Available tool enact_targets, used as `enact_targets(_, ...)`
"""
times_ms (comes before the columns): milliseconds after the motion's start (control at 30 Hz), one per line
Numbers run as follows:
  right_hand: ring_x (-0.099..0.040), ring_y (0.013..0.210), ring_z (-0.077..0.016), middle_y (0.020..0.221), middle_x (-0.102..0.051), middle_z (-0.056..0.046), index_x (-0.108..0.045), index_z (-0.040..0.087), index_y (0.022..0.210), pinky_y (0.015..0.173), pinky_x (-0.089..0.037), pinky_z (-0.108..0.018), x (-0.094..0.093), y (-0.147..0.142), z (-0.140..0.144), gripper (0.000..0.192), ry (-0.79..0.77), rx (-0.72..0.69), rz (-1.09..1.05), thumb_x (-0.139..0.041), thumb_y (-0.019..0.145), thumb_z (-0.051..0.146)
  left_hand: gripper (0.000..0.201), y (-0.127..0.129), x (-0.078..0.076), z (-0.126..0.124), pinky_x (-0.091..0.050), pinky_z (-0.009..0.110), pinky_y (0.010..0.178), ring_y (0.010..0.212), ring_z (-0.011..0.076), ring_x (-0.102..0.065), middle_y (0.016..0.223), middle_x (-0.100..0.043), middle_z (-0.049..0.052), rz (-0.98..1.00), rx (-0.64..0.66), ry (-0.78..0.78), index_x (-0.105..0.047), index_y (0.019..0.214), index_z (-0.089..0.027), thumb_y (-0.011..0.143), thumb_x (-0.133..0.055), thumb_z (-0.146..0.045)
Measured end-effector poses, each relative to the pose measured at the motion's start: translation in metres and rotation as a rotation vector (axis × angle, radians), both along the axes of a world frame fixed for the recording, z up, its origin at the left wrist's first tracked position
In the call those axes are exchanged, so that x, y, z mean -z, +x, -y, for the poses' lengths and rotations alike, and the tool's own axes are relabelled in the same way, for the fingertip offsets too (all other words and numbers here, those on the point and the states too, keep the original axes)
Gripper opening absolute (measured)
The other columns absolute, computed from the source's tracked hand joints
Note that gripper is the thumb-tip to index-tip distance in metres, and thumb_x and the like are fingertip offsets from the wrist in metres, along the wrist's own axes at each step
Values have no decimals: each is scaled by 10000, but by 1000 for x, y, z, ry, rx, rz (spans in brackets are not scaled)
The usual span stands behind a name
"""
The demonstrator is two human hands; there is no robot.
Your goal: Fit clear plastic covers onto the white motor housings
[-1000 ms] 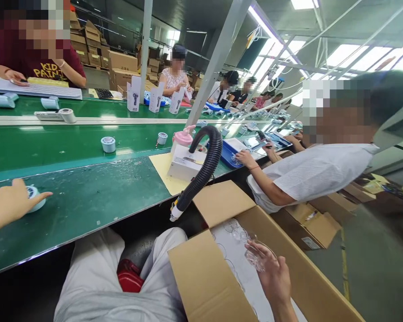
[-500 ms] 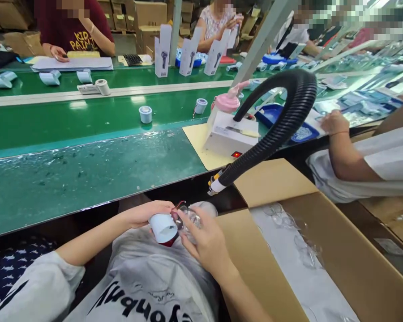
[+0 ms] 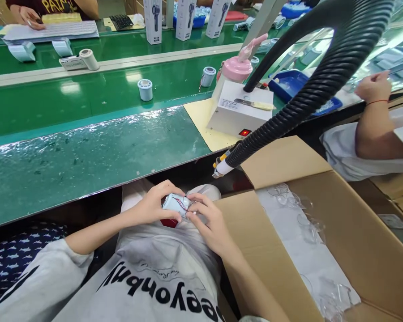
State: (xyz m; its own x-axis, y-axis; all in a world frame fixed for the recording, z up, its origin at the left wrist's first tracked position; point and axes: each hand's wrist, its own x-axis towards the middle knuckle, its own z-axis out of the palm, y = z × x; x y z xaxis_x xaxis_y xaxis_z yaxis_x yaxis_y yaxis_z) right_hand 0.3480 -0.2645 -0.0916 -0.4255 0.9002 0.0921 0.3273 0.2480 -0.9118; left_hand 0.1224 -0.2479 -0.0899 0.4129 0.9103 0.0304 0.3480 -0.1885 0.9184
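Both hands, left hand (image 3: 152,206) and right hand (image 3: 210,223), grip a small cylinder (image 3: 175,203) over the lap; just above it the bench edge (image 3: 121,188) overhangs; up and right hangs the hose nozzle (image 3: 221,167); the carton flap (image 3: 255,250) walls the right; leftward lies open room; the bench top (image 3: 87,152) beyond is bare.

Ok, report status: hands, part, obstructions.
Left hand and right hand both grip the small pale cylinder over the lap. Black hose hangs just above.
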Motion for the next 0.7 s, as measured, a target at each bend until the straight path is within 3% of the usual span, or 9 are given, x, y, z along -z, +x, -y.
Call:
enact_targets(200,-680,1017,-273,1025,-636,-91,-669,213,674,794,-576,-381,3,3,-2,366,-220,127,-170,-687,920,484,622,-9,10,1,-518,435,1026,1154,291,-633,1254,-647,129,6,154,-3,-744,1223,-249,672,-912,-483)
enact_targets(300,-695,1031,-284,1051,-680,-92,-672,212,636,798,-606,-410,3,5,-4,404,-369,142,-293,-748,869,533,672,-11,8,3,-553,395,993,1188,284,-652,1330,-662,134,66,228,-94,-680,1341,-275,718,-895,-405)
enact_targets(367,-707,1064,-299,1101,-715,-95,-704,219,652,832,-624,-448,3,7,-4,386,-406,135,-372,-776,846,545,683,-9,5,5,-584,358,929,1139,270,-683,1301,-688,135,127,197,-197,-662,1360,-249,728,-886,-380)
enact_targets(467,-688,1189,-328,1267,-727,-104,-802,255,857,956,-611,-500,1,9,0,240,-246,47,-303,-850,798,482,689,-4,1,9,-608,342,847,986,241,-726,1177,-734,129,218,89,-370,-655,1343,-189,723,-881,-390)
enact_targets(567,-676,1242,-325,1396,-677,-123,-798,260,1108,1033,-589,-494,0,13,6,305,8,-35,-129,-847,827,369,701,0,0,13,-608,324,799,936,227,-730,1127,-745,120,309,53,-493,-635,1348,-182,729,-874,-411)
enact_targets(700,-691,1232,-313,1395,-677,-135,-768,234,1135,1034,-595,-466,-2,19,11,283,129,-54,-107,-803,878,348,725,1,-2,13,-585,275,742,924,218,-719,1132,-744,119,327,103,-500,-640,1346,-185,710,-888,-430)
